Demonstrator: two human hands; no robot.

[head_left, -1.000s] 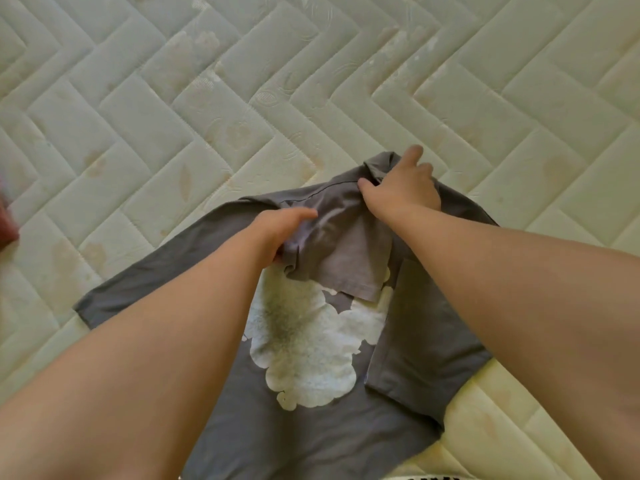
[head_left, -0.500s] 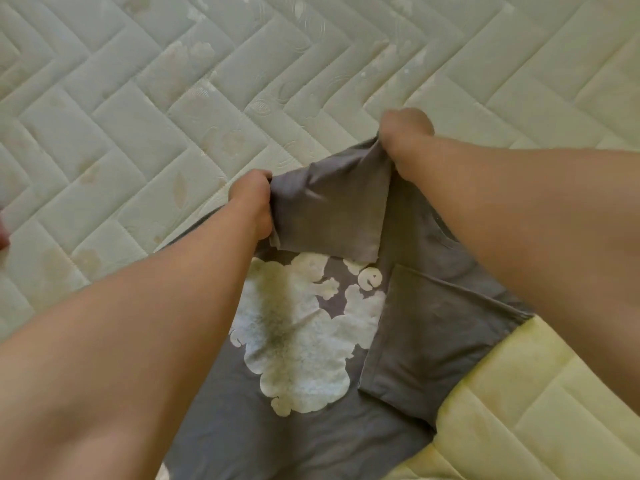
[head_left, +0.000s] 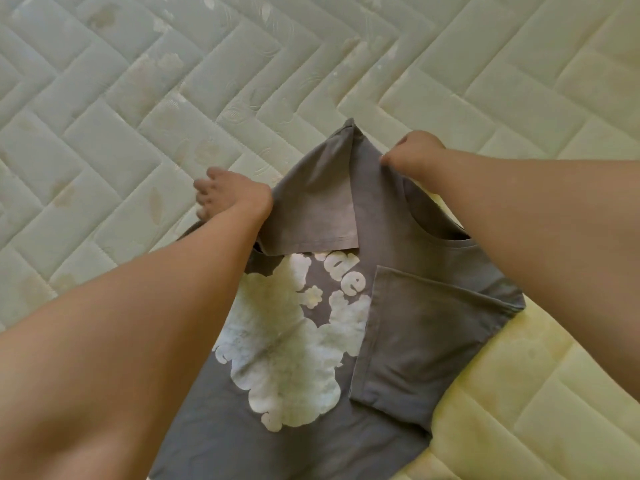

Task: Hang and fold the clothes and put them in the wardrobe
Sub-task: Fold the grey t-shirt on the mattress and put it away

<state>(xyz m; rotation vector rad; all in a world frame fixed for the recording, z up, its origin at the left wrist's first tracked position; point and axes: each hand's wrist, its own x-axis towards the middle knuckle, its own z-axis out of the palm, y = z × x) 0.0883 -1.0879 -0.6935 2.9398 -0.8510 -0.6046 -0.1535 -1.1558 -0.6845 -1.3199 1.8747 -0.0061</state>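
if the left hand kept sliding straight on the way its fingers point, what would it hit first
Probably nothing but bare mattress. The left hand lies open at the grey T-shirt's far-left edge, fingers pointing away and left, off the cloth. No other object shows along that line, as far as the view goes.

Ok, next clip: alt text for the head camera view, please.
Two bare hands fold a grey T-shirt with a pale flower print on a quilted mattress. The right hand pinches the fabric near the collar; the left hand lies open, fingers spread, at the shirt's edge. Both sleeves are folded inward.
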